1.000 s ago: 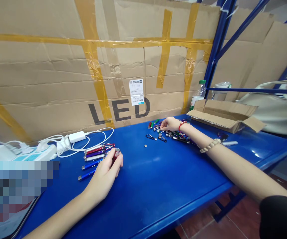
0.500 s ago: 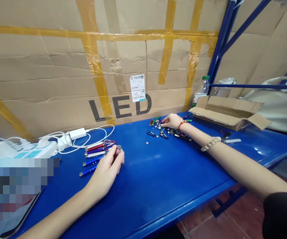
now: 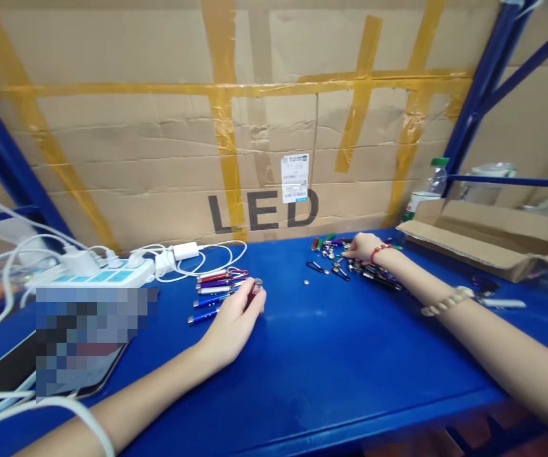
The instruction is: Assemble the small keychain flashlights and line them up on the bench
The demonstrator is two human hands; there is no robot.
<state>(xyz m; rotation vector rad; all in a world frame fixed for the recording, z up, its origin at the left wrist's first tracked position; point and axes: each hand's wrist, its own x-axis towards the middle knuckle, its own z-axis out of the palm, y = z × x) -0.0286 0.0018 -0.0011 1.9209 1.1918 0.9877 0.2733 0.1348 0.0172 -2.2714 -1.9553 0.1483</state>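
Observation:
My left hand (image 3: 233, 324) rests on the blue table (image 3: 312, 368) with its fingers closed around a small dark red flashlight body (image 3: 254, 291). Just left of it lies a row of finished pen-like flashlights (image 3: 214, 292) in red, purple, silver and blue. My right hand (image 3: 362, 246), with a red bracelet at the wrist, reaches far across to a pile of small flashlight parts and clips (image 3: 345, 257); its fingers are pinched together on a small part there that I cannot make out. A single round button cell (image 3: 307, 282) lies apart from the pile.
A white power strip (image 3: 97, 274) with chargers and cables sits at the back left. A tablet (image 3: 26, 365) lies at the front left. An open cardboard box (image 3: 488, 238) and a plastic bottle (image 3: 426, 189) stand at the right. Taped cardboard marked LED (image 3: 264, 212) forms the back wall.
The camera has swung left, shifting everything rightward in view. My right hand stays at the parts pile, fingers working among the pieces. My left hand keeps its hold on the red flashlight.

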